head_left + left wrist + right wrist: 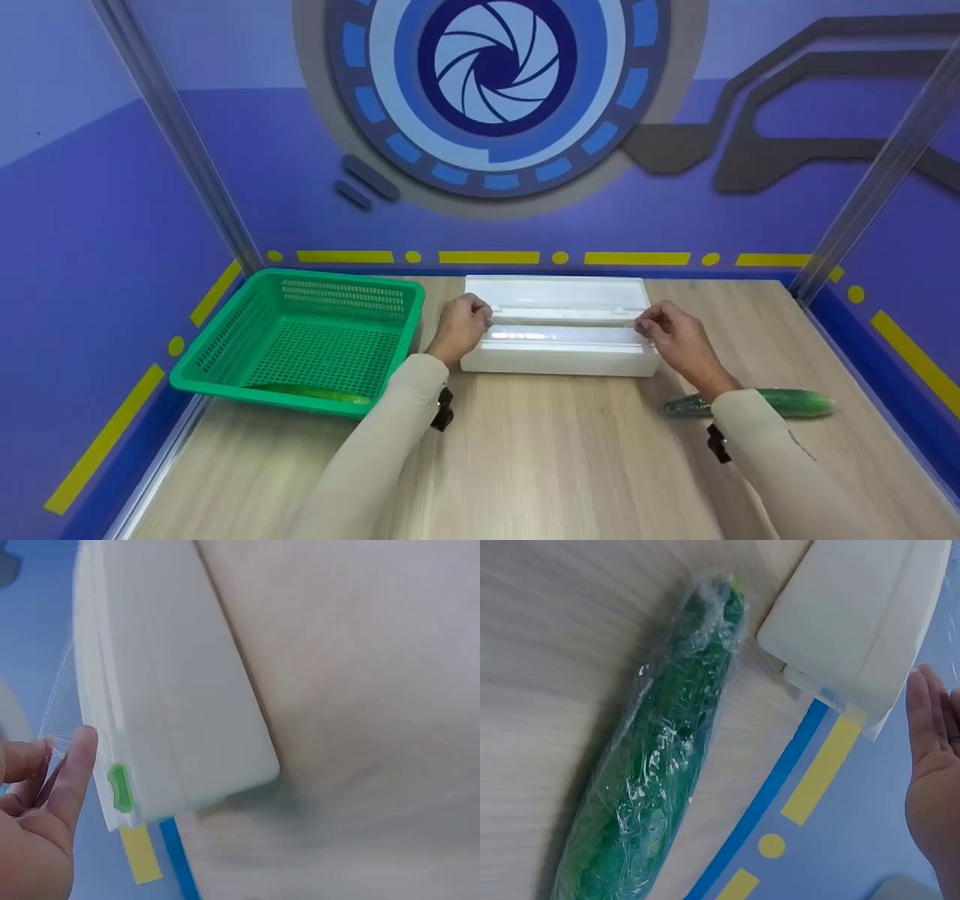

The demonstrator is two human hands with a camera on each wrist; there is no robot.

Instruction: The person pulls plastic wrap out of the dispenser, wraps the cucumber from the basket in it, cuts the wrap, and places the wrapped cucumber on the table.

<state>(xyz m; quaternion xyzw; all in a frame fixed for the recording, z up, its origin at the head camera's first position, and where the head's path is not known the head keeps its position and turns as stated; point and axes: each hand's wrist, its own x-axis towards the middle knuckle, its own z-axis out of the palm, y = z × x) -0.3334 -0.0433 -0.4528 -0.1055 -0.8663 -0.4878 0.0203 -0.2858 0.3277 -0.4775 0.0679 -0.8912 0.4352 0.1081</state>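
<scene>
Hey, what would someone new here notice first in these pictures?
Probably the big round blue emblem on the back wall, then the bright green basket at left. In the middle, the left hand and right hand pinch clear film at a white box, with a plastic-wrapped cucumber lying at right.

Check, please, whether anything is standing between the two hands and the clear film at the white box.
Nothing visible stands between them: the left hand and the right hand both pinch the clear film at the white box. The box's open lid is on the far side, out of the way.
</scene>
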